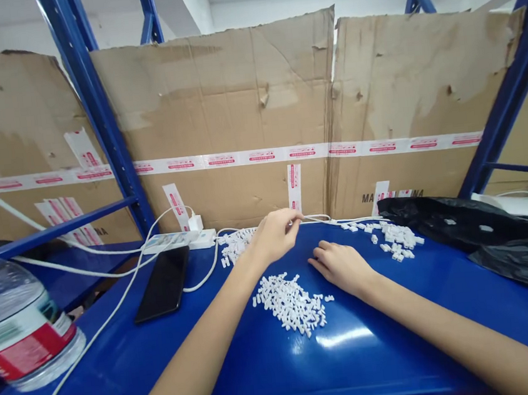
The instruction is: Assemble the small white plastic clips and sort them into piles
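Head view: our left hand (275,237), fingers pinched, grip unclear, reaches past small white plastic pieces (290,303) heaped on a blue steel shelf (245,375); our right hand (342,269) lies loosely curled, empty, just beside them.

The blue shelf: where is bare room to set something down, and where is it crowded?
Bare shelf lies before the central small white parts, between the left forearm and right forearm. Another patch lies right of the right hand, below the black plastic bag. The back edge is crowded with parts and cables.
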Tool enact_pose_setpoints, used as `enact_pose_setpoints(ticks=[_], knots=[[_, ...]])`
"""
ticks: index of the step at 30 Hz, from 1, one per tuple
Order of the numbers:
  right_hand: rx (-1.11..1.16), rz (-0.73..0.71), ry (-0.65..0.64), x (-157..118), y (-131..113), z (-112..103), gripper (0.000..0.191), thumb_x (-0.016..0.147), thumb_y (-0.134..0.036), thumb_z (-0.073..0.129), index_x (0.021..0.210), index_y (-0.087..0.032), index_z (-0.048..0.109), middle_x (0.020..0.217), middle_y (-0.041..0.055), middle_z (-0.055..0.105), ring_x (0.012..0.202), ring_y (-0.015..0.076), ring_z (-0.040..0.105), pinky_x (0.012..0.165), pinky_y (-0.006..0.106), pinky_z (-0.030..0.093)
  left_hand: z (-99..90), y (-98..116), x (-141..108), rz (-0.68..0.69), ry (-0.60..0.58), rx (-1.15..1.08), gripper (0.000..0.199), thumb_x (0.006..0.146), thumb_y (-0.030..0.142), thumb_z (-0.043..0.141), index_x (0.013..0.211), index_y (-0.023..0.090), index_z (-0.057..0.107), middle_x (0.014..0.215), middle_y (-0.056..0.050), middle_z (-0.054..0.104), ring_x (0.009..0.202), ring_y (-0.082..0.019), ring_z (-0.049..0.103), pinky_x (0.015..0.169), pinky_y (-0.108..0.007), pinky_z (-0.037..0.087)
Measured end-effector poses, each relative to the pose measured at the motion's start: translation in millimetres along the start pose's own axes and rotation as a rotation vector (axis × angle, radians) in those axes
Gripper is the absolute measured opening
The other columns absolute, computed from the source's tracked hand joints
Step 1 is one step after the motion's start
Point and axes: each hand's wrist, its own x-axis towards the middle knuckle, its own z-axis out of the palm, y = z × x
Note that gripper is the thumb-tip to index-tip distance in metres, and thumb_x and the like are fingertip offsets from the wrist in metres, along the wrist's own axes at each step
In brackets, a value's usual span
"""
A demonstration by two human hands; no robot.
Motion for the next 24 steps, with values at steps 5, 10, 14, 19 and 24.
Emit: enact_pose_setpoints(ticks=[5, 10, 14, 19, 24], knots=[[0.216, -0.066, 0.045, 15.8, 4.1, 10.6, 0.03, 0.103, -0.026, 0.046, 0.09, -0.015, 0.07, 0.09, 0.0104, 0.067, 0.08, 0.0221, 0.067, 0.067, 0.031, 0.046, 10.8, -3.4, -32.0, 0.113, -0.201, -0.024, 0.021, 0.098, 0.023, 0.051, 0.104, 0.018, 0.071, 0.088, -0.005, 0.071, 0.077, -0.016, 0.061, 0.078, -0.033, 0.049], [0.715, -0.057, 0.135, 9.9, 13.0, 13.0, 0.015, 0.094, -0.031, 0.064, 0.09, -0.019, 0.071, 0.081, 0.0046, 0.065, 0.072, 0.0164, 0.061, 0.066, 0.028, 0.048, 3.7, 12.0, -71.2, 0.021, -0.351, -0.157, 0.023, 0.098, 0.033, 0.055, 0.105, 0.019, 0.072, 0.092, -0.007, 0.068, 0.083, -0.017, 0.06, 0.076, -0.032, 0.048], [0.871, 0.003, 0.138, 5.3, 13.4, 4.1, 0.02, 0.091, -0.04, 0.067, 0.091, -0.02, 0.071, 0.076, 0.003, 0.066, 0.065, 0.0155, 0.058, 0.059, 0.028, 0.047, 6.5, 27.3, -72.4, -0.071, -0.362, -0.151, 0.023, 0.094, 0.038, 0.064, 0.108, 0.022, 0.072, 0.105, -0.007, 0.068, 0.099, -0.022, 0.059, 0.091, -0.039, 0.047], [1.142, -0.01, 0.14, 7.2, 8.1, 3.4, 0.025, 0.09, -0.045, 0.067, 0.092, -0.02, 0.068, 0.073, 0.0013, 0.069, 0.064, 0.015, 0.062, 0.06, 0.028, 0.05, 21.4, 45.5, -66.7, -0.133, -0.439, -0.099, 0.028, 0.084, 0.046, 0.076, 0.103, 0.026, 0.076, 0.106, -0.004, 0.068, 0.105, -0.026, 0.056, 0.093, -0.043, 0.042], [1.169, -0.003, 0.198, 9.4, 5.1, 15.4, 0.026, 0.088, -0.046, 0.07, 0.094, -0.021, 0.069, 0.079, 0.0028, 0.071, 0.068, 0.0168, 0.065, 0.062, 0.03, 0.053, 31.8, 46.7, -74.4, -0.139, -0.429, -0.088, 0.014, 0.094, 0.033, 0.066, 0.096, 0.024, 0.077, 0.099, -0.003, 0.069, 0.103, -0.023, 0.057, 0.09, -0.042, 0.038]])
